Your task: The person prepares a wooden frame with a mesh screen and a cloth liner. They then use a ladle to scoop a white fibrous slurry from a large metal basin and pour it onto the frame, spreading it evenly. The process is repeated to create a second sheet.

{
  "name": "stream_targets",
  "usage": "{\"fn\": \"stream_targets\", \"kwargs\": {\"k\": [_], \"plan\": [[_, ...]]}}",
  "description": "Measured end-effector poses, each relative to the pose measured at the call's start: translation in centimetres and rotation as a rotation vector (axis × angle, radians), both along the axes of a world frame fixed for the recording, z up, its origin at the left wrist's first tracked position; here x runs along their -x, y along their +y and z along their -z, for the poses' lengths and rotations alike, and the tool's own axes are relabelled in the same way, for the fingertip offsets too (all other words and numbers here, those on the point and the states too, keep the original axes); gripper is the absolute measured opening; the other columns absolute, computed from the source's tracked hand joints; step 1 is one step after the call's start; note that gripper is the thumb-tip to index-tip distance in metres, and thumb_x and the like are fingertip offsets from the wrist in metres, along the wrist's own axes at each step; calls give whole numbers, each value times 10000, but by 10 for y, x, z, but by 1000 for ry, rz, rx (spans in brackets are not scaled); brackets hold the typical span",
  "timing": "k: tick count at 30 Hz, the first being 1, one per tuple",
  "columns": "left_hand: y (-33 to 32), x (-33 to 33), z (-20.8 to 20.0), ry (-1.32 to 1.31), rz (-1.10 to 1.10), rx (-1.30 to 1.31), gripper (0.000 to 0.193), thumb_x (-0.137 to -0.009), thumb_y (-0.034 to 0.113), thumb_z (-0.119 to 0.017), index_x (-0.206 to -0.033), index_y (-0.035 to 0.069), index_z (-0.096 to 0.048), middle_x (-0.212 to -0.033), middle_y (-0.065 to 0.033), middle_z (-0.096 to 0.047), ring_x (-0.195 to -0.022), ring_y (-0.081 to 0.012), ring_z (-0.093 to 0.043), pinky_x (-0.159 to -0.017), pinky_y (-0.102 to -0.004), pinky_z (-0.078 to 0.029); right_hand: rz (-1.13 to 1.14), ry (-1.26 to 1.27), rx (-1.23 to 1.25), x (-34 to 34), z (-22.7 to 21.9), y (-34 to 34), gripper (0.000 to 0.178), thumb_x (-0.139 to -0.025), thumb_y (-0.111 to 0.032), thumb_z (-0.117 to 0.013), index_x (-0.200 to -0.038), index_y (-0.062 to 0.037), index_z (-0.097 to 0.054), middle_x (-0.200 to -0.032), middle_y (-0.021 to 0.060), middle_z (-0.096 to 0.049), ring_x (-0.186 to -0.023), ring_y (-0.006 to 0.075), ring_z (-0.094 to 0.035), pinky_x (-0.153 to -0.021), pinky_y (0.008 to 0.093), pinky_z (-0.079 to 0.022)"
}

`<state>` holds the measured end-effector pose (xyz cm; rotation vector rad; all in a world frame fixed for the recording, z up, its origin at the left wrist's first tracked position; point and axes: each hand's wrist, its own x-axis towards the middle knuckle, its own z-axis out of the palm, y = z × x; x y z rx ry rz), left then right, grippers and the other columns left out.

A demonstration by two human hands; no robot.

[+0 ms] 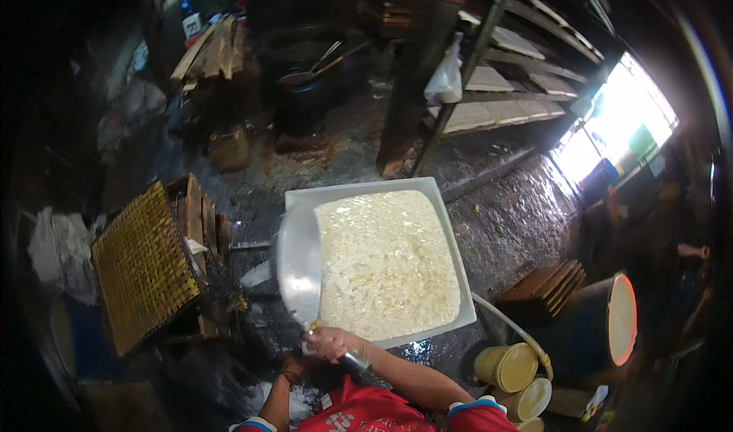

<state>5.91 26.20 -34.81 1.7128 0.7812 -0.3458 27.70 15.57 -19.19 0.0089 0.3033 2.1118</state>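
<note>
My right hand (330, 346) is wrapped round the short metal handle of a large, shiny, rounded metal scoop (299, 260). The scoop is tilted at the left side of a pale square tub (452, 237), covering part of that wall. A lumpy, wet, cream-coloured curd-like mass (389, 268) lies in the tub. My left hand (292, 367) is low beside the right hand, close to the tub's near left corner. Its fingers are mostly hidden, so whether it touches the scoop does not show.
At left leans a yellow woven panel (143, 268) by wooden boards (200, 218). A hose (515, 329) runs from the tub's right side past yellow buckets (507, 367) and a large blue barrel (603, 321). Racks (504, 115) stand at back right, a dark cauldron (305, 88) farther back.
</note>
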Motion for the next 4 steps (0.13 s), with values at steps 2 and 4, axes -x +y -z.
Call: {"fn": "stream_targets", "kwargs": {"k": [2, 4], "plan": [[0, -9, -7, -27, -83, 51, 533, -801, 405, -645, -1213, 82, -547, -1133, -98, -612, -987, -199, -607, -822, -317, -488, 24, -528, -57, 8, -41, -28, 95, -929, -159, -508, -973, -84, -468, -540, -40, -356, -377, 62, -373, -299, 219, -327], [-14, -31, -24, -27, -100, 191, 468, -832, 402, -595, -1196, 109, -568, -1197, -99, -581, -1026, -181, -587, -850, -316, -476, 201, -940, -67, 16, -75, -84, 190, -908, -184, -559, -1048, -90, -471, -531, -26, -389, -380, 67, -402, -308, 223, -341]]}}
